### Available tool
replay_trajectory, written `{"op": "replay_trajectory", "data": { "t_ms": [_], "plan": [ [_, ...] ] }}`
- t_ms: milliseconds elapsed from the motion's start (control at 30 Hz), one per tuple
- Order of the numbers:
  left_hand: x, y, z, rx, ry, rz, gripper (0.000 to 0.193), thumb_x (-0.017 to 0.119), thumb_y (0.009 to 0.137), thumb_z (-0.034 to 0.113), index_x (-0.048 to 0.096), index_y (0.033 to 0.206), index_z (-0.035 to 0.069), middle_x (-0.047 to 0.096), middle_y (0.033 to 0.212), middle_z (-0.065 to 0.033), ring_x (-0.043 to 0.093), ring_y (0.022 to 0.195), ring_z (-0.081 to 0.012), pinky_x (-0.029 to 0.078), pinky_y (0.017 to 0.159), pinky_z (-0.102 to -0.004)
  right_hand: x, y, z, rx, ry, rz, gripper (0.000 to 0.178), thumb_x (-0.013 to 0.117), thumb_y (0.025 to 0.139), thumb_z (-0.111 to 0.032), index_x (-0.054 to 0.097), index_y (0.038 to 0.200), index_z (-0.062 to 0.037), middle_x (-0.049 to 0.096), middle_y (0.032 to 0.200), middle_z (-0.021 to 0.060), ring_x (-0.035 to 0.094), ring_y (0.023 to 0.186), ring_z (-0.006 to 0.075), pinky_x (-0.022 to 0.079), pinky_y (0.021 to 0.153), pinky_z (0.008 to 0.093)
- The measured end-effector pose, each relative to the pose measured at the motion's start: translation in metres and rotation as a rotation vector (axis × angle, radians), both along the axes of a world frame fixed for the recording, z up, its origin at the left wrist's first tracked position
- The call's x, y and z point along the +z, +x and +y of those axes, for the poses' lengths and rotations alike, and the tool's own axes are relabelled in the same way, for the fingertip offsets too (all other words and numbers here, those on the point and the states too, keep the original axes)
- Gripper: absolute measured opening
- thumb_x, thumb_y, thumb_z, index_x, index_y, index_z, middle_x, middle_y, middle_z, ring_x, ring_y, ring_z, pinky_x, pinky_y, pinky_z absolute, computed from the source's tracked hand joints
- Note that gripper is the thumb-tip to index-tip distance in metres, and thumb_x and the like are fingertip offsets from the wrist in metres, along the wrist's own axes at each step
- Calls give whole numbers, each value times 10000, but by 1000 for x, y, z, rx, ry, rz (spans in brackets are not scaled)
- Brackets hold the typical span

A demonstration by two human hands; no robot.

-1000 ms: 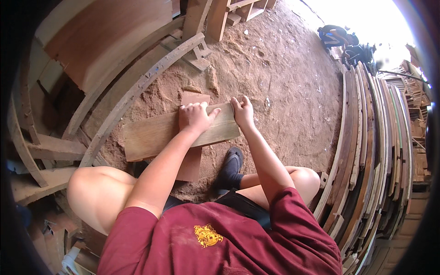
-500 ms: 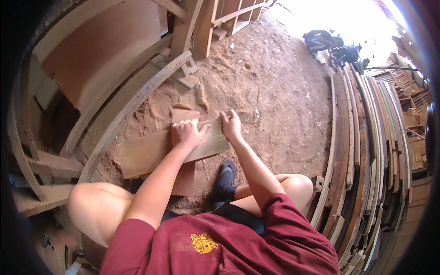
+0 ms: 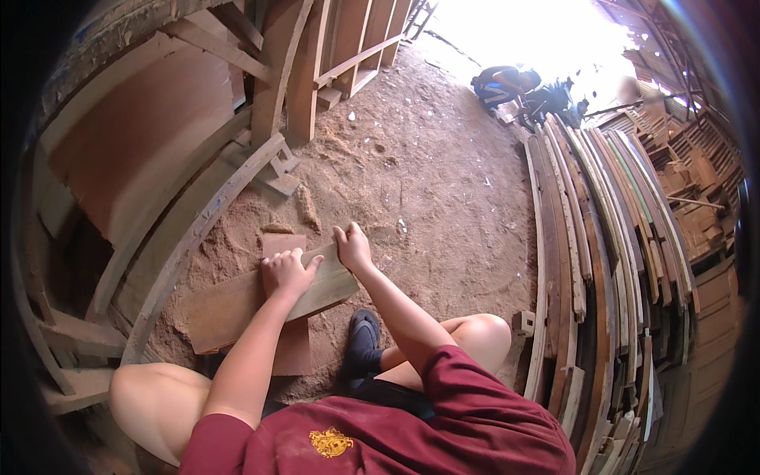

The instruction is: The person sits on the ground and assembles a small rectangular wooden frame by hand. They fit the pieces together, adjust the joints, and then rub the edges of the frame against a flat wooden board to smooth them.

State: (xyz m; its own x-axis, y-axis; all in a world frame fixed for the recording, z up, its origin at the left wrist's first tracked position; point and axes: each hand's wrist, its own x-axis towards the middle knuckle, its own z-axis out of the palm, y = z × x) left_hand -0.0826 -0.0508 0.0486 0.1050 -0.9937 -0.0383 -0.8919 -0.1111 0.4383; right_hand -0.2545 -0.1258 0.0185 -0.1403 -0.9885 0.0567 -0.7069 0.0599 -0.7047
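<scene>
A pale wooden board (image 3: 226,309) lies slanted in front of my knees, across a reddish-brown flat panel (image 3: 293,355) that shows beyond and below it. My left hand (image 3: 286,275) is on the board's middle, its fingers wrapped over the far edge and the thumb spread toward the right. At the board's far right corner, my right hand (image 3: 353,247) is closed with curled fingers and appears to grip the edge there. What lies inside those fingers is partly hidden. My shoe (image 3: 361,340) rests just right of the panel, near the board's end.
Sawdust covers the ground (image 3: 427,198). Curved wooden frame pieces (image 3: 202,222) stand at the left, with upright wooden shelving (image 3: 348,51) behind. A long stack of planks (image 3: 586,261) runs along the right. Far off, a person (image 3: 507,83) bends beside dark objects in bright light.
The whole view has shifted, so the board, hands and surroundings appear lower and further left. Both hands keep about the same places on the board.
</scene>
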Motion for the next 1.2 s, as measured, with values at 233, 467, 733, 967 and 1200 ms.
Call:
{"op": "replay_trajectory", "data": {
  "t_ms": [233, 467, 733, 967, 1200],
  "plan": [
    [0, 11, 5, 28, -38, 56, 589, 642, 863, 659, 728, 1022, 98, 742, 997, -150, 678, 1016, -335, 431, 940, -475, -5, -13, 30, 51, 46, -56, 420, 675, 973, -394, 550, 946, 6, 678, 878, 241, 668, 840, 391, 507, 750, 468],
    [-9, -6, 5, -19, -148, -16, 592, 623, 863, 688, 725, 920, 108, 753, 937, -128, 701, 988, -300, 447, 943, -464, -7, -19, 16, 24, -48, -101, 414, 678, 981, -356, 542, 883, 23, 615, 775, 216, 569, 694, 303, 473, 679, 448],
    [-18, 7, 2, 16, -102, 88, 644, 639, 835, 711, 744, 1008, 100, 749, 1008, -149, 676, 1034, -329, 393, 989, -533, -7, -20, 30, 59, 32, -40, 389, 671, 989, -342, 561, 894, 18, 636, 801, 190, 591, 743, 281, 485, 719, 430],
    [-32, 7, -1, 34, -182, 65, 628, 662, 813, 703, 756, 1021, 118, 747, 1020, -160, 672, 1038, -333, 383, 1008, -554, 5, -7, 39, 64, 11, -169, 378, 696, 979, -331, 572, 883, 13, 646, 770, 156, 596, 713, 220, 498, 675, 402],
    [6, 11, 4, 8, -21, 37, 634, 632, 849, 695, 753, 1075, 116, 748, 1028, -164, 683, 1065, -320, 427, 1003, -481, -16, -1, 3, 41, 2, -129, 431, 679, 975, -393, 576, 882, 15, 648, 769, 199, 607, 701, 285, 490, 673, 448]
  ]
}}
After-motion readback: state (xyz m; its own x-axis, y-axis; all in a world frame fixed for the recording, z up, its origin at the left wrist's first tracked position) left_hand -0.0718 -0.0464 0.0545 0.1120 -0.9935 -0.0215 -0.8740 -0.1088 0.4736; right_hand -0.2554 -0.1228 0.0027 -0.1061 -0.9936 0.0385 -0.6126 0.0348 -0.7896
